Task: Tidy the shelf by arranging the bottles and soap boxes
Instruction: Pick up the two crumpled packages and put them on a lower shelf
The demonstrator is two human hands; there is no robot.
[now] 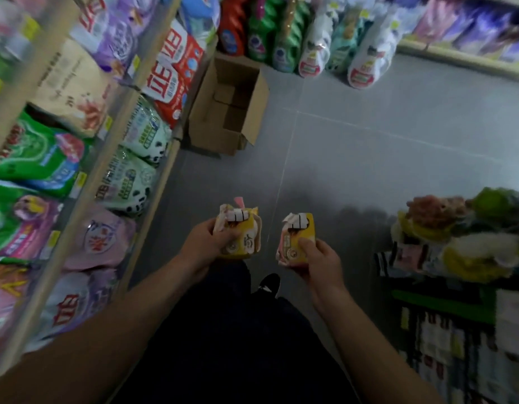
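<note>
The left hand (pixel 207 243) has its fingers curled round a yellow soap pack (pixel 240 233), thumb side wrapped over the near edge, the pack's white and pink end pointing away from the body. The right hand (pixel 319 256) grips a second soap pack (pixel 296 237) of the same yellow kind, its thumb pressed on the printed face and the other fingers hidden underneath. Both packs are held out in front at about the same height, side by side but apart, over the grey tiled floor (pixel 369 147) — neither rests on anything.

This looks like the carrying step: goods in hand, not yet placed. The next move, I judge, calls for turning to whichever shelf takes the soap and setting each pack down square with its fellows; where that slot is cannot be told from here.

To the left runs a shelf unit (pixel 115 158) stacked with bagged detergent in green, pink, purple and red. Far left on the floor stands an open cardboard box (pixel 232 106), seemingly empty. Beyond it a row of bottles (pixel 299 33) stands on the floor. On the right, a rack holds fluffy sponges (pixel 462 243) — the view is blurred there.
</note>
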